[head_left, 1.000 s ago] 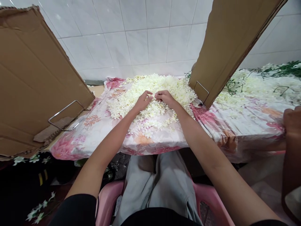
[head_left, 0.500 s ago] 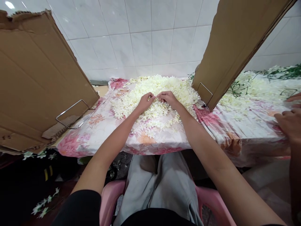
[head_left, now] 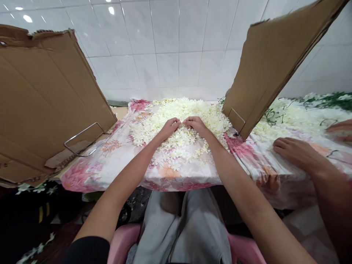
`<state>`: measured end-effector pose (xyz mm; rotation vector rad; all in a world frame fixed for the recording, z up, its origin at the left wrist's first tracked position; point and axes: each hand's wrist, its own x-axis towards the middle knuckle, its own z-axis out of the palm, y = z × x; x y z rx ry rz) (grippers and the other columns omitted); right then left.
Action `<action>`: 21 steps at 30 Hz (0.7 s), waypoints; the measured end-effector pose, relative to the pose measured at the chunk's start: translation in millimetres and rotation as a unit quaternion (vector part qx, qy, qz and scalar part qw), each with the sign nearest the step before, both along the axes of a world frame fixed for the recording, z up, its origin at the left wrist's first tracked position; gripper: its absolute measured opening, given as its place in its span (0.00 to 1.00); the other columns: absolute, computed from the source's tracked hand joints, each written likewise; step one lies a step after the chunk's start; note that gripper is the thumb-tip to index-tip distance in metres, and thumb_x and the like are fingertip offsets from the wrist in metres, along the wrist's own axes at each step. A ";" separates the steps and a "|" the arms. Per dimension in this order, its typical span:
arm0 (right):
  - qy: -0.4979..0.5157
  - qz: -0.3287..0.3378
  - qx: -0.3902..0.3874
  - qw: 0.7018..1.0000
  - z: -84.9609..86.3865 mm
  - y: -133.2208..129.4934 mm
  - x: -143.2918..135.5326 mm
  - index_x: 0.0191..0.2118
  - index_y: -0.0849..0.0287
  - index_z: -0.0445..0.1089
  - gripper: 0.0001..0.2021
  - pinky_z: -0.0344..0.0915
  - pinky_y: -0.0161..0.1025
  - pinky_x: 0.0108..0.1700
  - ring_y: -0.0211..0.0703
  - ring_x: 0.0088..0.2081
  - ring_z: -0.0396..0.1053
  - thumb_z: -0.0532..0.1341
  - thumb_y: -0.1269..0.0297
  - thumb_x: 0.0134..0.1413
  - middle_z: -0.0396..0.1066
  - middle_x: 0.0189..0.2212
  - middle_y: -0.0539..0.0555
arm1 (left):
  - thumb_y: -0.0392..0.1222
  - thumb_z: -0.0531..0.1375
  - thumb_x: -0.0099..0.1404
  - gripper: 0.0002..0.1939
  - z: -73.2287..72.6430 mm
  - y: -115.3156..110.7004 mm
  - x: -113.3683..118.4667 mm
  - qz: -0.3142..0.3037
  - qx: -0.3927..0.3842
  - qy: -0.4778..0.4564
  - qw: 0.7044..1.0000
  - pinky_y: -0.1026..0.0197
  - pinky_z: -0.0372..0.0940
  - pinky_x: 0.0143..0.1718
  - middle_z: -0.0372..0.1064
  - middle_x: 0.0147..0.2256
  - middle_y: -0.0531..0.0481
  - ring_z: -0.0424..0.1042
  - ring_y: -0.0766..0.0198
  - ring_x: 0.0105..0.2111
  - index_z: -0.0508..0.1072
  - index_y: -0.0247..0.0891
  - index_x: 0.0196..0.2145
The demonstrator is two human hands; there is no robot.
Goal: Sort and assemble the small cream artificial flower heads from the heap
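Note:
A wide heap of small white blossoms point(head_left: 189, 106) lies on a table with a floral cloth point(head_left: 110, 170). Over the near side of this heap, my left hand point(head_left: 171, 127) is closed in a pinch, its fingertips pointing right. Facing it, my right hand point(head_left: 194, 124) is pinched as well, with its fingertips almost meeting those of the left. Whatever sits between the fingertips is too small to make out against the white blossoms. Looser blossoms point(head_left: 174, 161) are scattered in front of my wrists.
Cardboard panels with wire brackets stand at left point(head_left: 49, 99) and right point(head_left: 264, 66). Behind runs a white tiled wall point(head_left: 165, 69). Beyond the right panel, a co-worker's hands point(head_left: 298, 152) rest near another blossom pile point(head_left: 297, 113) with green stems. A pink chair point(head_left: 125, 238) is under me.
The view has tilted up slightly. My hands keep their pinch at nearly the same place over the blossoms. The co-worker's nearer hand has moved left across the cloth.

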<state>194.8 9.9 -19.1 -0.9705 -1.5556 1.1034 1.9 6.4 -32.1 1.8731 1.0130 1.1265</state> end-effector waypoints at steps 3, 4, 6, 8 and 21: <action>0.016 0.000 0.004 1.000 -1.1 0.2 -0.3 0.29 0.59 0.74 0.14 0.55 0.34 0.26 0.34 0.21 0.59 0.71 0.56 0.37 0.69 0.20 0.48 | 0.56 0.59 0.68 0.17 -0.5 -0.3 -1.0 -0.007 -0.002 0.001 1.000 0.62 0.59 0.29 0.65 0.27 0.54 0.61 0.67 0.25 0.69 0.39 0.35; 0.021 0.001 0.007 1.000 -1.5 0.4 0.0 0.31 0.59 0.74 0.16 0.56 0.34 0.26 0.34 0.21 0.60 0.72 0.55 0.36 0.70 0.21 0.48 | 0.57 0.60 0.68 0.18 -0.7 -0.1 -1.1 -0.010 -0.001 0.001 1.000 0.62 0.59 0.29 0.65 0.27 0.54 0.61 0.67 0.25 0.69 0.39 0.35; 0.021 0.005 0.010 1.000 -2.0 1.0 0.6 0.37 0.59 0.76 0.20 0.56 0.34 0.26 0.34 0.21 0.60 0.72 0.55 0.35 0.72 0.21 0.47 | 0.59 0.60 0.67 0.19 -1.3 0.5 -1.2 -0.010 0.002 -0.002 1.000 0.62 0.59 0.29 0.65 0.27 0.54 0.62 0.67 0.25 0.69 0.39 0.35; 0.015 0.004 0.003 1.000 -1.9 1.5 0.4 0.38 0.59 0.77 0.22 0.57 0.35 0.27 0.34 0.21 0.59 0.72 0.55 0.33 0.72 0.21 0.47 | 0.60 0.61 0.66 0.19 -1.8 1.1 -0.9 -0.008 0.000 -0.004 1.000 0.62 0.59 0.29 0.65 0.27 0.55 0.61 0.67 0.25 0.68 0.39 0.34; -0.004 -0.001 0.002 1.000 1.9 -4.4 0.5 0.29 0.59 0.73 0.23 0.56 0.35 0.27 0.33 0.23 0.59 0.78 0.48 0.30 0.70 0.22 0.48 | 0.58 0.59 0.68 0.18 2.1 -3.5 -0.4 0.029 0.055 0.062 0.996 0.60 0.63 0.36 0.70 0.31 0.51 0.68 0.61 0.33 0.71 0.39 0.35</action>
